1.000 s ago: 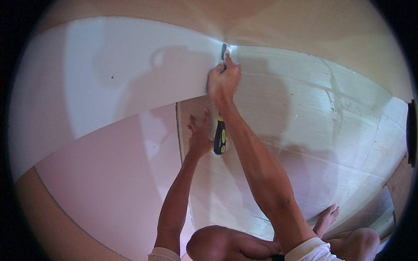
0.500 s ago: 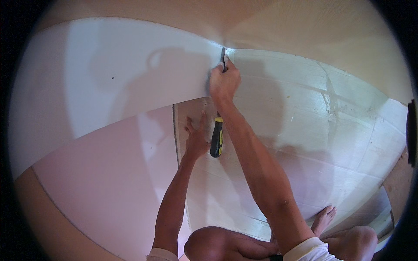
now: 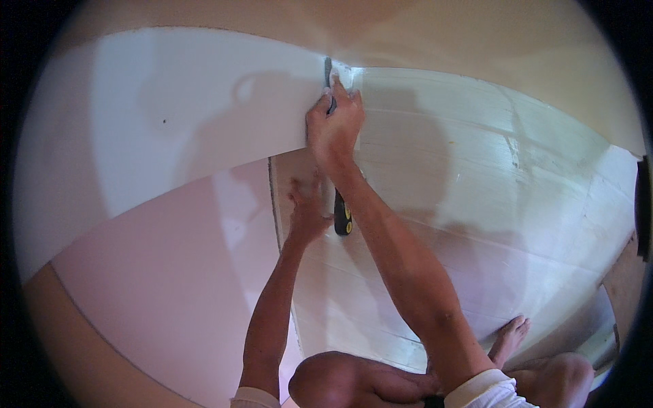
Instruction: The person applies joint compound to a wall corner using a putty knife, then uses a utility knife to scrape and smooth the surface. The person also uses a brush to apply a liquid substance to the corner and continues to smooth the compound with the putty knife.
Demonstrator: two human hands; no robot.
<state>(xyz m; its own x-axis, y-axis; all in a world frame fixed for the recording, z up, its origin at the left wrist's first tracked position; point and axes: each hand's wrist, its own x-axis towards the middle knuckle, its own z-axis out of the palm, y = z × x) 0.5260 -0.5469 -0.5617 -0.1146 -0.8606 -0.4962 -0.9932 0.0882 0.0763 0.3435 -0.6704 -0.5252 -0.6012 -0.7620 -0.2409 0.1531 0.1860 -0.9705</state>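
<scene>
My right hand (image 3: 335, 129) is closed on a narrow dark tool (image 3: 328, 68), its tip up against the white board (image 3: 170, 88) at the inner corner. A black-and-yellow handle (image 3: 343, 221) hangs below, partly behind my right forearm; whether it belongs to the same tool is hidden. Beside that handle, lower left, my left hand (image 3: 306, 214) has its fingers apart over the brownish panel (image 3: 299, 166), blurred at the tips; I cannot tell if they touch it.
A pale panelled surface (image 3: 490, 170) with streaks fills the right side. A pink panel (image 3: 156, 292) lies at lower left. A tan surface (image 3: 435, 34) borders the top. My bare foot (image 3: 510, 336) and bent knees are at the bottom; a dark object (image 3: 639, 207) is at the right edge.
My right hand and the tool tip have shifted left and slightly up, away from the corner. The handle has swung a little right since half a second ago.
</scene>
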